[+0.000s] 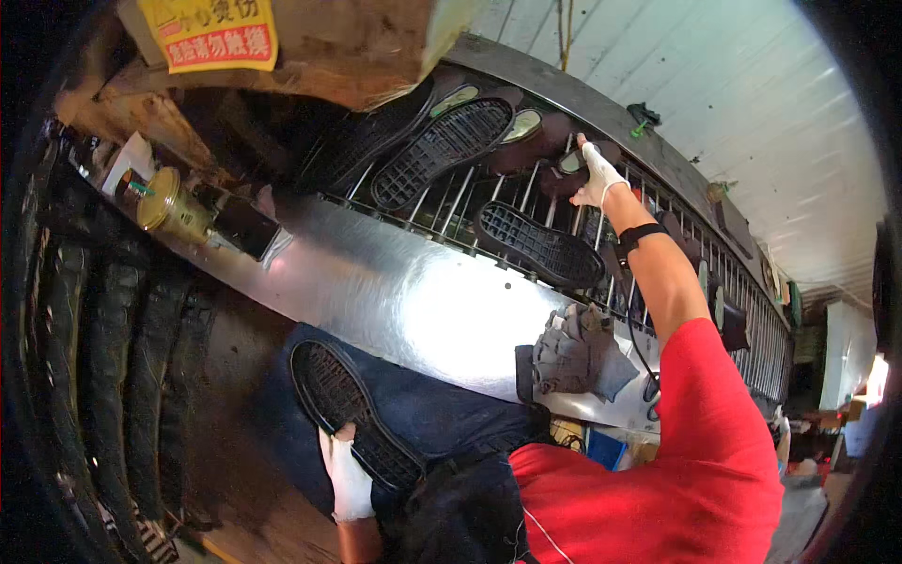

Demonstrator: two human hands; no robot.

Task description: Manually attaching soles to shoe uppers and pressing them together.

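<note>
My left hand (349, 479), in a white glove, grips a black shoe sole (331, 378) by its middle, over my dark-clothed lap. The sole's gridded inner side faces up. My right hand (599, 179), also white-gloved, stretches out to the roller conveyor (460, 202). Its fingers and thumb are round the edge of a dark shoe upper (570, 162) with a pale oval patch. Nearer to me, another black sole (540, 246) lies on the rollers. A third sole (442, 150) rests farther left, beside an upper with a pale patch (523, 127).
A shiny metal ledge (423, 287) runs along the conveyor, with a grey cloth bundle (573, 352) on it. At left stand a lidded cup (174, 207) and racks of black pieces (117, 348). A brown housing (348, 47) overhangs the conveyor's left end.
</note>
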